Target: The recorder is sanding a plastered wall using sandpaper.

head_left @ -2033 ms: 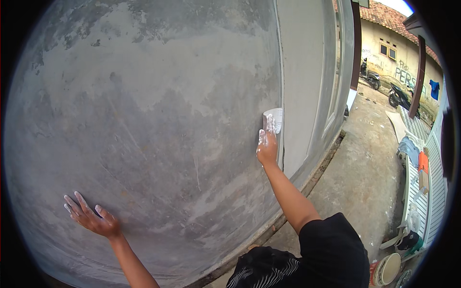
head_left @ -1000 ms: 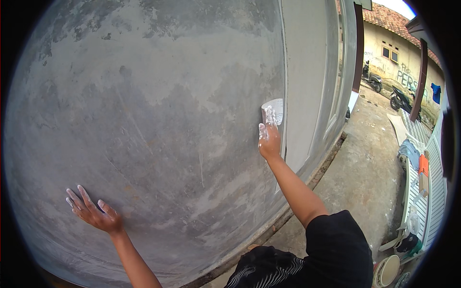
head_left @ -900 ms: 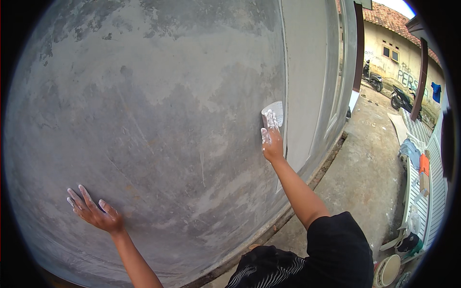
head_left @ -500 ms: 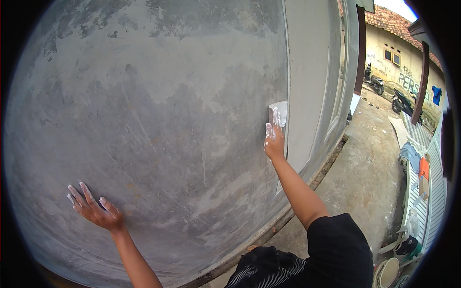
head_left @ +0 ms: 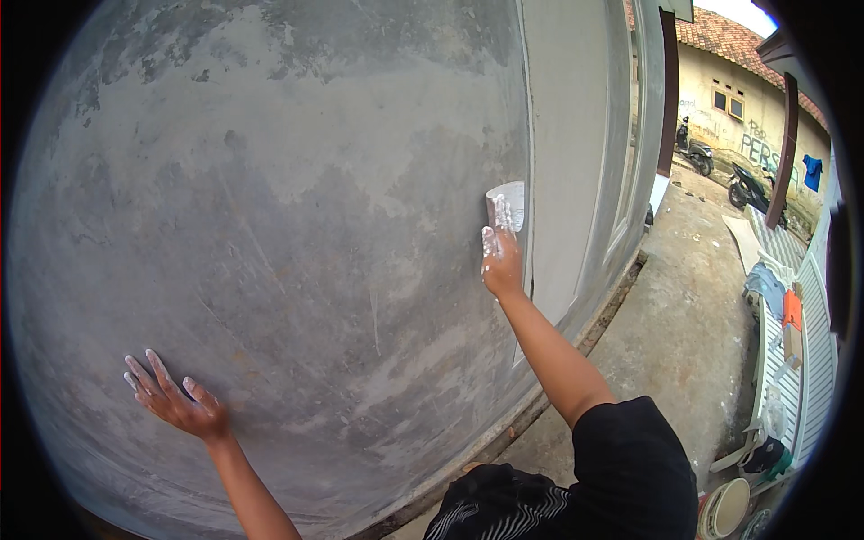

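Observation:
A grey plastered wall (head_left: 306, 225) with pale, patchy smears fills most of the view. Against it, close to the upright edge of a smoother grey strip (head_left: 565, 135), my right hand (head_left: 502, 265) grips a putty scraper (head_left: 513, 200). White paste coats the scraper's thin, slightly bowed blade, and my fingers lie along its face; its handle, if any, is hidden. Lower down on the left, my left hand (head_left: 187, 407) rests on the bare wall with spread fingers and holds nothing. Whitish paste marks the fingers of both hands.
A concrete path (head_left: 666, 315) runs along the wall's foot. On the right, a white slatted bench (head_left: 781, 409) carries cloth, an orange item (head_left: 792, 309) and other bits. Below it stands a paste-stained bucket (head_left: 725, 506). Motorcycles (head_left: 751, 191) are parked farther off by a yellowish building.
My right hand and the scraper have shifted slightly left and up along the wall, a little away from the strip's edge. The left hand stays at about the same spot.

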Available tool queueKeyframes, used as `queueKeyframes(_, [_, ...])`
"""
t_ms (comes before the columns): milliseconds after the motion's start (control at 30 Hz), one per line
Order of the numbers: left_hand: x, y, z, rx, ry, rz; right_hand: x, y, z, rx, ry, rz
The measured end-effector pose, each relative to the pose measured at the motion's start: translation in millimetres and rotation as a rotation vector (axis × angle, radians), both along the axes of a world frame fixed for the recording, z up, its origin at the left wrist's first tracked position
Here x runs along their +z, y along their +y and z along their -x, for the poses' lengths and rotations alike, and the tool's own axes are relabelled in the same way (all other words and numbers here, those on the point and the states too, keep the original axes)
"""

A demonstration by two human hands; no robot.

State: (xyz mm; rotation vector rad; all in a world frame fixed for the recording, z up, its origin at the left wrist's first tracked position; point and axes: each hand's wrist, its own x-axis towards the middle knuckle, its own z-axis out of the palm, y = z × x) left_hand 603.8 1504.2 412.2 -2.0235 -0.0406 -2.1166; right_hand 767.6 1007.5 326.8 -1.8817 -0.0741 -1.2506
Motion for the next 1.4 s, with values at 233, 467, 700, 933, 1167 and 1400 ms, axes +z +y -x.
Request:
queueKeyframes(233, [0.7, 0.4, 3.4, 0.033, -0.003, -0.012, 16.4, -6.6, 5.4, 0.017, 0.025, -0.049])
queueKeyframes(467, [0.5, 0.5, 3.1, 0.025, -0.014, -0.017, 9.8, 2.1, 7.0, -0.004, -0.172, 0.173])
queueKeyframes(700, [0.7, 0.8, 0.2, 0.035, -0.015, -0.027, 31.9, -11.9, 13.6, 0.033, 0.299, -0.034])
queueKeyframes(933, [1.1, -2.4, 0.4, 0.020, -0.010, -0.014, 8.1, -12.6, 0.7, -0.009, -0.251, 0.092])
queueKeyframes(1167, [1.0, 0.1, 2.4, 0.027, -0.015, -0.026, 25.8, 4.7, 8.9, -0.041, -0.249, 0.126])
queueKeyframes(1400, [1.8, -1.1, 0.5, 0.031, -0.019, -0.041, 30.0, -3.9, -4.7, -0.151, -0.200, 0.013])
